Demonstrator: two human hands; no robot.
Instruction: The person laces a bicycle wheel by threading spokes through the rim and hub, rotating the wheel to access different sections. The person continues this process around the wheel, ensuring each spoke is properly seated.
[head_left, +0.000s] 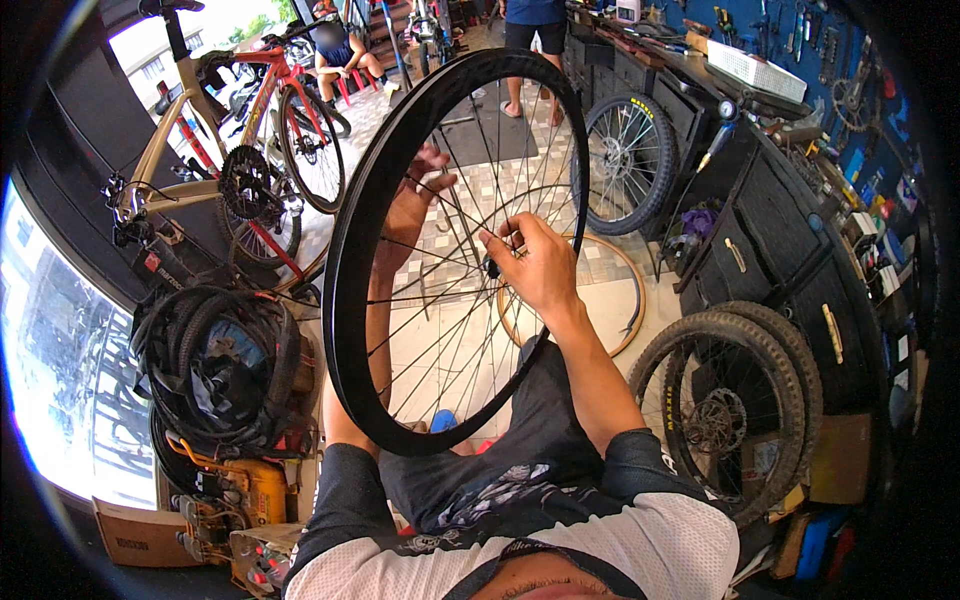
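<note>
A black deep-rimmed bicycle wheel [352, 330] without a tyre stands tilted before me, its lower rim close to my lap. Thin black spokes run to a small dark hub [492, 268]. My left hand [412, 200] reaches up behind the rim on the left; its fingers are apart near the upper spokes, partly hidden by rim and spokes. My right hand [538, 262] is in front of the spokes beside the hub, with thumb and fingers pinched together. What lies between those fingertips is too small to make out.
Bicycles [190, 190] stand at left, above a pile of black tyres [215, 360] and a yellow machine [262, 490]. Tyred wheels [720, 400] lean by dark drawers [760, 240] at right. A tan-edged tyre [628, 330] lies on the floor. Two people are at the back, one seated [345, 62].
</note>
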